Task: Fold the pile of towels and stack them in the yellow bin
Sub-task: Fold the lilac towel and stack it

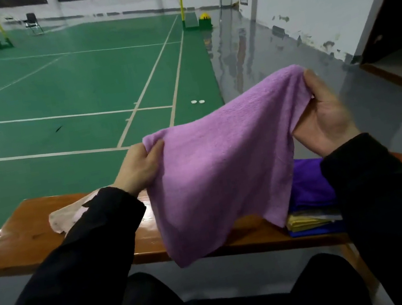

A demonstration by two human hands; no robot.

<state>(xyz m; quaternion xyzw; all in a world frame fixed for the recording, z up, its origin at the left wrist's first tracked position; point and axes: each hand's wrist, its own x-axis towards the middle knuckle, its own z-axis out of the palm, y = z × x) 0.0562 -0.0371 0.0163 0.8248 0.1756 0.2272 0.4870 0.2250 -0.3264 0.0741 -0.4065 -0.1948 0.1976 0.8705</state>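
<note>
Currently mid-air above bench | lilac towel stretched left-right, right corner farther | left hand pinches left corner | right hand pinches right corner | hands equally near; yellow bin unseen

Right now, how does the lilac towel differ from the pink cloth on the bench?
The lilac towel hangs in the air, pinched by the left hand and the right hand; the pink cloth lies flat on the wooden bench, untouched. The lilac towel shows almost whole; the pink cloth is partly hidden behind the left sleeve. Neither is folded yet.
</note>
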